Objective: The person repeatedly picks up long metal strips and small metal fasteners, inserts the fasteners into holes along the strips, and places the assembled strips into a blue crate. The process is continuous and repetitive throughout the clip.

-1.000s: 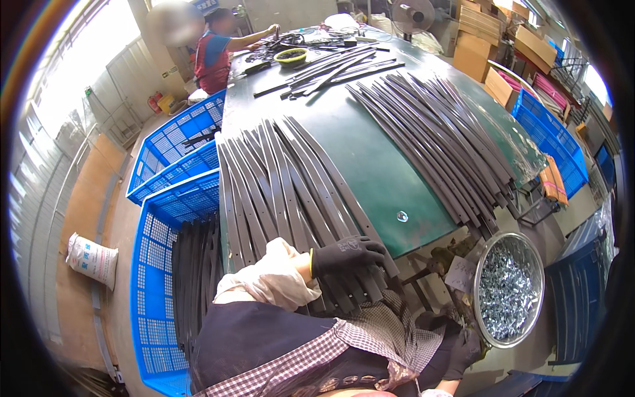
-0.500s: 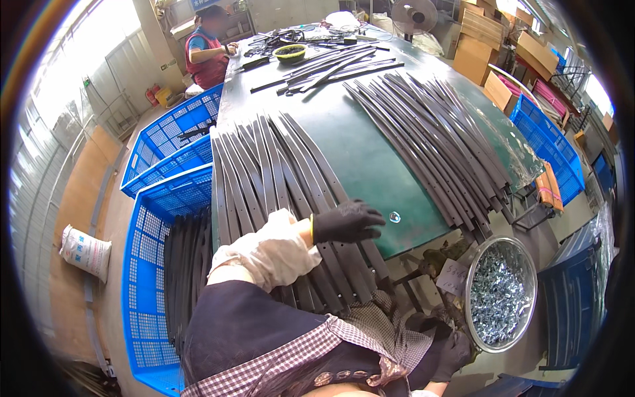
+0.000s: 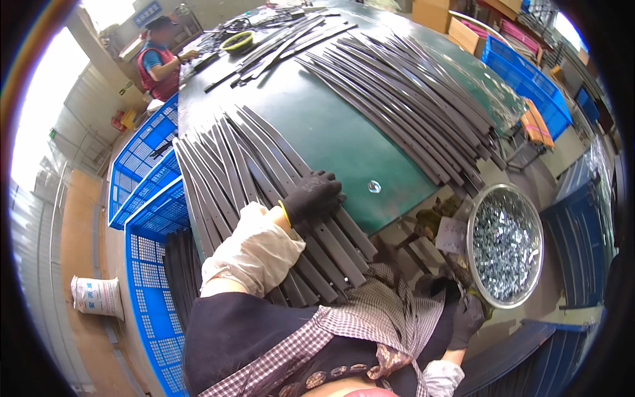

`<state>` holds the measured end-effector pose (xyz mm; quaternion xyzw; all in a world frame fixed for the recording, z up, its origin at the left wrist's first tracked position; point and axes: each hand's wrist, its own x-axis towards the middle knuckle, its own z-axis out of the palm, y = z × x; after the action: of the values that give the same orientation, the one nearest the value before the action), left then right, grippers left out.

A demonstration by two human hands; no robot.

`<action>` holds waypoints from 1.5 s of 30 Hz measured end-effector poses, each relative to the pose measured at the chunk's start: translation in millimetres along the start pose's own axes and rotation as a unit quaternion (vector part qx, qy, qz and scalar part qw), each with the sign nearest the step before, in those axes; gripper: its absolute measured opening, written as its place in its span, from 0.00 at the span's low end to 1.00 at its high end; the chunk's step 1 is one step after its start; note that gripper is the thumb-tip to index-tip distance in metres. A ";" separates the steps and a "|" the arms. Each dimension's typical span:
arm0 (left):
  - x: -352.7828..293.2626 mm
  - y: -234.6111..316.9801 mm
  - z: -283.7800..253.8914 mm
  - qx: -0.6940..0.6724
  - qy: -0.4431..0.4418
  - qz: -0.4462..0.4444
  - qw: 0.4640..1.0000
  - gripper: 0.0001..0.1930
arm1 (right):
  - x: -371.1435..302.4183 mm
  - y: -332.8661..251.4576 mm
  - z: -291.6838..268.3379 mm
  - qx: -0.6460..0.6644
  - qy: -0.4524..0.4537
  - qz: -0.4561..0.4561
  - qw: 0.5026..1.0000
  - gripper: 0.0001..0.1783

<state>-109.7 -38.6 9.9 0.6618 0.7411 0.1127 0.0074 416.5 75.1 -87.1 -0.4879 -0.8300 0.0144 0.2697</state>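
My left hand (image 3: 312,196), in a black glove with a yellow cuff, lies over the nearer bundle of long dark strips (image 3: 261,169) on the green table. Its fingers curl round the rightmost strip's edge. Small holes show near the strips' close ends. My right hand (image 3: 467,319), gloved in dark grey, hangs low at the right, beside a round metal basin (image 3: 506,248) full of small shiny metal pieces. Its fingers are partly hidden, so I cannot make out whether it holds anything.
A second bundle of dark strips (image 3: 403,106) lies across the table (image 3: 344,152). Blue crates (image 3: 155,278) stand along the left side, the nearest with strips inside. A co-worker (image 3: 157,63) is at the far left. A yellow-green bowl (image 3: 237,43) sits farther back.
My left hand has gone from outstretched above the strips to curled on the right edge of the bundle. My view has swung, and the right hand stays low beside the basin.
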 end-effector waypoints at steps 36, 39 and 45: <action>178.6 27.7 26.8 0.069 0.125 0.107 0.984 0.41 | 142.5 78.7 4.9 -0.175 -0.202 0.114 0.957 0.36; 198.4 20.9 53.6 0.106 0.046 0.065 0.991 0.44 | 142.9 91.7 17.0 -0.153 -0.215 0.130 0.956 0.27; 178.8 41.5 48.3 0.038 0.167 0.102 0.980 0.31 | 120.1 115.5 23.5 -0.089 -0.077 0.060 0.991 0.07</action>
<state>-83.5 148.7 -5.1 0.7057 0.6639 0.1940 -0.1533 452.8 239.4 -88.2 -0.5560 -0.8158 -0.0057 0.1591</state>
